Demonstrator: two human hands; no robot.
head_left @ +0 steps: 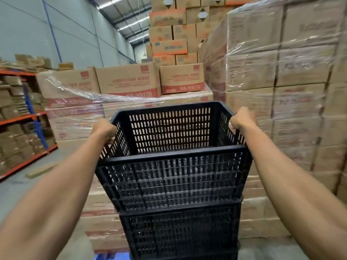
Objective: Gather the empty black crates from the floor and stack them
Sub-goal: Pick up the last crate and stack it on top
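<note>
An empty black slotted crate is at chest height in the middle of the view, nested on top of a stack of black crates that runs down out of the frame. My left hand grips the top crate's left rim. My right hand grips its right rim. Both arms reach forward. The bottom of the stack and the floor under it are hidden.
Shrink-wrapped pallets of cardboard boxes stand right behind and to the right of the stack. A lower wrapped pallet is ahead on the left. Orange and blue shelving with boxes lines the left. Grey floor shows at the left.
</note>
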